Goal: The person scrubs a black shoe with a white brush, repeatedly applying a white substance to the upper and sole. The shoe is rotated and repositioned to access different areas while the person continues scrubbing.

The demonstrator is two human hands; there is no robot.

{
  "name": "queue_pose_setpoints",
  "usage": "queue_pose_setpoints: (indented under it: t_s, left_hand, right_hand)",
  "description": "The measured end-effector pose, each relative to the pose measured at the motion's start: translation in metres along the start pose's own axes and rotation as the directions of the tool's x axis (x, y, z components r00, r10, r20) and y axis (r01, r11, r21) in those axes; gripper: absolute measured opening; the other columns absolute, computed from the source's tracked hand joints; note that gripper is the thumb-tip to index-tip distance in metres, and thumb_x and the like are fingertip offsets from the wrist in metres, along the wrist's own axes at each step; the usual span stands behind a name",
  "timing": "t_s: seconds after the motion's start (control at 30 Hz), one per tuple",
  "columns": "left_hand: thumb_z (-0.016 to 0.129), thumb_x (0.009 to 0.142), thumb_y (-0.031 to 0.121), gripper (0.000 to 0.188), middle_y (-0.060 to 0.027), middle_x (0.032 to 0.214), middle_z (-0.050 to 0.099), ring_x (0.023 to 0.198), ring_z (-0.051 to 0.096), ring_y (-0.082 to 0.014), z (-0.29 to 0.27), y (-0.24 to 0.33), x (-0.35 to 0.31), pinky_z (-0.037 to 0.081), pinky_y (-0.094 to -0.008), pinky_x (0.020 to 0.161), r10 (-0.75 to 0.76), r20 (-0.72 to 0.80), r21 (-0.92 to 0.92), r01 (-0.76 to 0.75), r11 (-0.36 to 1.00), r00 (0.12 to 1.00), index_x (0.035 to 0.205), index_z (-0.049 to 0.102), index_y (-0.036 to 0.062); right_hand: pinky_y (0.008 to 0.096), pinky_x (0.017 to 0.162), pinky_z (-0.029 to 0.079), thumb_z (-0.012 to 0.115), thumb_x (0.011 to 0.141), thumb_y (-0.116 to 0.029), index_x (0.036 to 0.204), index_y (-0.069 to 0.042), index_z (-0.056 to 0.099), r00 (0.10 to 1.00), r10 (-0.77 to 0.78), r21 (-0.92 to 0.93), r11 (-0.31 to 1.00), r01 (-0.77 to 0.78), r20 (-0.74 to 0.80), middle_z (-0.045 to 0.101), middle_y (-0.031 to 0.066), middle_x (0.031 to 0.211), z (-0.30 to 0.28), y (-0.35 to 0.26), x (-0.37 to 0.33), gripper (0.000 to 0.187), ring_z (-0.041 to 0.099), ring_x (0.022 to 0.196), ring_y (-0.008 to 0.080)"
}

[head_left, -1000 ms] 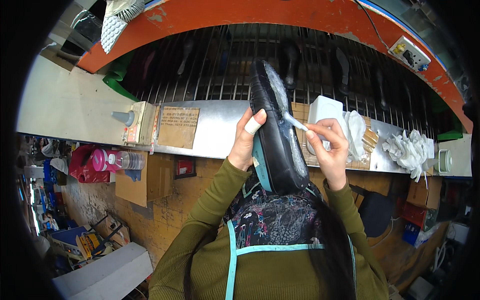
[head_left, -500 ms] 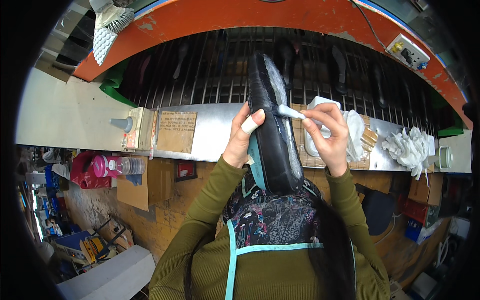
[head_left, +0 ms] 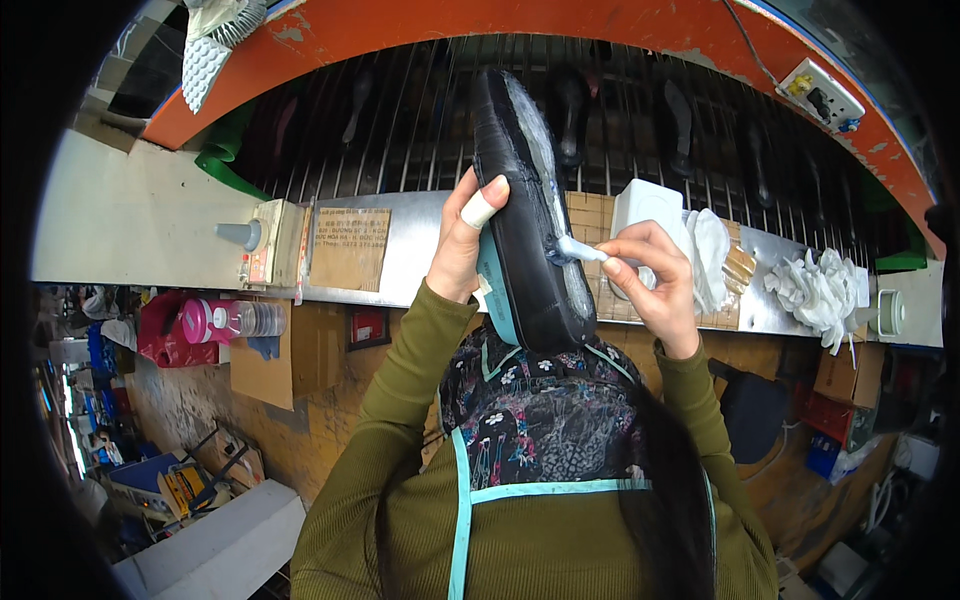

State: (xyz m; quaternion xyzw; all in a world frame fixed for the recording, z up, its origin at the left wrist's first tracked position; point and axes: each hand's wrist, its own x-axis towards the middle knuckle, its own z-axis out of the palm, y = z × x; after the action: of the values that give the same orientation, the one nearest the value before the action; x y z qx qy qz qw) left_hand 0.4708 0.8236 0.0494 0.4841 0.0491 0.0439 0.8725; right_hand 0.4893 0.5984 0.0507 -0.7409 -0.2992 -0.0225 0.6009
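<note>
A black shoe [head_left: 515,200] on a teal shoe last [head_left: 494,290] is held up on its side, its whitish-smeared underside edge turned to the right. My left hand [head_left: 462,235] grips it from the left, with white tape wrapped around the thumb. Between the thumb and fingers of my right hand [head_left: 657,280] is a small pale brush [head_left: 580,249]. The brush's tip touches the smeared edge along the shoe's lower half. Just behind my right hand stands a white plastic container [head_left: 643,203], partly hidden by the fingers.
White cloths [head_left: 815,295] lie crumpled at the right of the metal bench. A cardboard piece [head_left: 348,250] and a grey cone-shaped nozzle [head_left: 240,235] are at the left. Beyond runs a rack of metal bars [head_left: 400,140] carrying dark shoe-shaped items, under an orange arch [head_left: 370,55].
The shoe and my left hand have shifted up and slightly left in the view. Along the shoe's edge, the brush has slid down toward the lower end.
</note>
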Motion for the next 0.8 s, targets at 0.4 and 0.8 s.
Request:
queue_pose_setpoints:
  t_s: [0.4,0.8]
  left_hand:
    - [0.067,0.083,0.04,0.053,-0.0076,0.099,0.062,0.082,0.064,-0.0135,-0.012,0.004,0.003,0.056,-0.0262,0.072,-0.053,0.003,-0.015,0.053,0.998,0.999,0.119,0.053,0.0033]
    - [0.065,0.085,0.044,0.046,-0.0086,0.092,0.066,0.077,0.067,-0.0135,-0.012,0.002,0.003,0.057,-0.0273,0.071,-0.157,-0.008,-0.068,0.156,0.985,0.988,0.106,0.061,0.0039]
  right_hand:
    - [0.0248,0.068,0.044,0.07,0.082,-0.004,0.095,0.002,0.071,0.993,0.089,0.003,0.996,-0.089,0.078,0.058,0.0061,0.088,-0.003,-0.014,-0.02,0.014,0.055,0.077,0.0133]
    - [0.0215,0.057,0.044,0.073,0.08,-0.006,0.093,-0.001,0.073,0.997,-0.048,-0.087,0.995,0.053,0.053,0.058,0.003,0.085,-0.007,-0.016,-0.031,0.014,0.053,0.068,0.0083]
